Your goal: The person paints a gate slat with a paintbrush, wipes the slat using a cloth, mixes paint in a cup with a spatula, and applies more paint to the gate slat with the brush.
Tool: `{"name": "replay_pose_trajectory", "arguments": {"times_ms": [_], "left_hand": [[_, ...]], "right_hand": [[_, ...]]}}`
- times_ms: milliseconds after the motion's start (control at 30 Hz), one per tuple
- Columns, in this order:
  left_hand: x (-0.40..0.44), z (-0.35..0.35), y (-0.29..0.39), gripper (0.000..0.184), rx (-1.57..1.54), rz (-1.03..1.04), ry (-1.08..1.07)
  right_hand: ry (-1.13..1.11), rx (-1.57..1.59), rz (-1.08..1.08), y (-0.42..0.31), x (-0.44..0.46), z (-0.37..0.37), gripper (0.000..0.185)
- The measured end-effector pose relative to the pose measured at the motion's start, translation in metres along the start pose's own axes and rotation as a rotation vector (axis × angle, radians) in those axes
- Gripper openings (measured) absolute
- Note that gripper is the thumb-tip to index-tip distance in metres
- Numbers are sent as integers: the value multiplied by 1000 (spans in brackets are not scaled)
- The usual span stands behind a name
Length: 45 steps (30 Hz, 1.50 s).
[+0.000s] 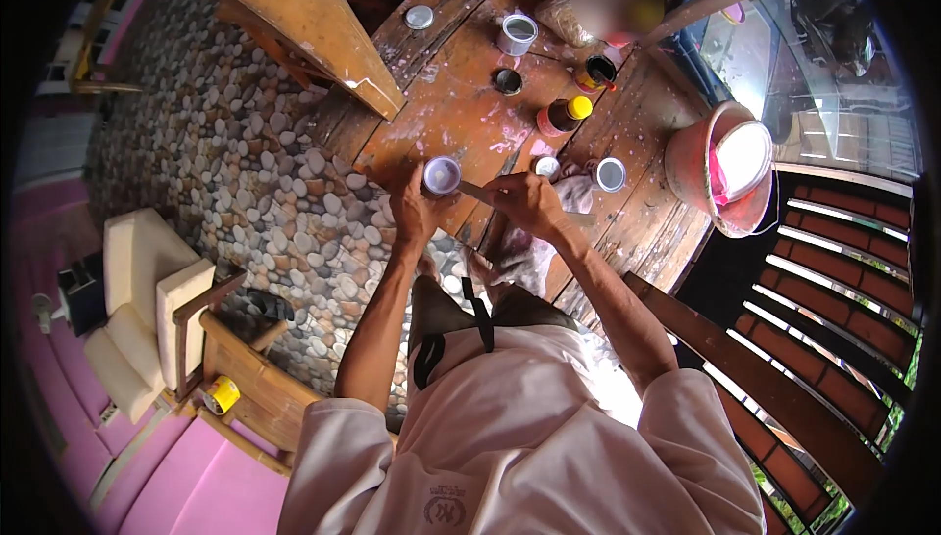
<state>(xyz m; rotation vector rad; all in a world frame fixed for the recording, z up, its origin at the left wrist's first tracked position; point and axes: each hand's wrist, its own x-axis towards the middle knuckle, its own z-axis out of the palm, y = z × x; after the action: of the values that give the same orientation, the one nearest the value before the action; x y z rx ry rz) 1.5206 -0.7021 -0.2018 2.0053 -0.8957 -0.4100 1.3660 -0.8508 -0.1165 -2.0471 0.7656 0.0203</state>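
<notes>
My left hand (414, 204) is wrapped round a small round cup (442, 175) with pale contents, near the edge of the paint-stained wooden table (461, 94). My right hand (529, 202) is closed on a thin flat stick (476, 192), whose tip reaches the cup's right side. Just beyond my right hand are a small tin (547, 168) and a white-rimmed cup (610, 174). A stained cloth (524, 256) hangs below my right hand.
On the table stand a yellow-capped bottle (566, 115), an open dark can (596, 72), a grey tin (517, 34), a dark lid (508, 81) and a light lid (420, 17). A pink bucket (698, 158) is at right. A wooden plank (294, 21) juts in from upper left.
</notes>
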Motion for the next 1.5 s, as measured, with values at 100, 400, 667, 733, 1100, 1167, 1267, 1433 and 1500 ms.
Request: {"name": "replay_pose_trajectory", "arguments": {"times_ms": [100, 400, 667, 733, 1100, 1167, 1267, 1433, 1500], "left_hand": [[1, 4, -2, 66, -20, -16, -59], [3, -10, -19, 76, -35, 15, -235], [-5, 6, -36, 81, -1, -24, -175], [-3, -3, -9, 80, -28, -65, -175], [-3, -4, -1, 67, 30, -29, -110], [-6, -17, 26, 66, -30, -60, -120], [-5, -33, 41, 61, -84, -20, -119], [3, -67, 97, 56, -104, 192, -132], [6, -79, 118, 56, -71, 255, -122]], "right_hand": [[-9, 43, 40, 4, -2, 3, 23], [-57, 271, 131, 23, -9, 16, 28], [-71, 925, 138, 49, -18, 44, 18], [-82, 930, 146, 49, -20, 46, 20], [-106, 706, 147, 39, -19, 26, 19], [-111, 664, 155, 38, -22, 19, 19], [-109, 818, -8, 27, -24, 2, 19], [-130, 800, -70, -13, -37, -35, 22], [-174, 960, -81, -14, -41, -41, 20]]}}
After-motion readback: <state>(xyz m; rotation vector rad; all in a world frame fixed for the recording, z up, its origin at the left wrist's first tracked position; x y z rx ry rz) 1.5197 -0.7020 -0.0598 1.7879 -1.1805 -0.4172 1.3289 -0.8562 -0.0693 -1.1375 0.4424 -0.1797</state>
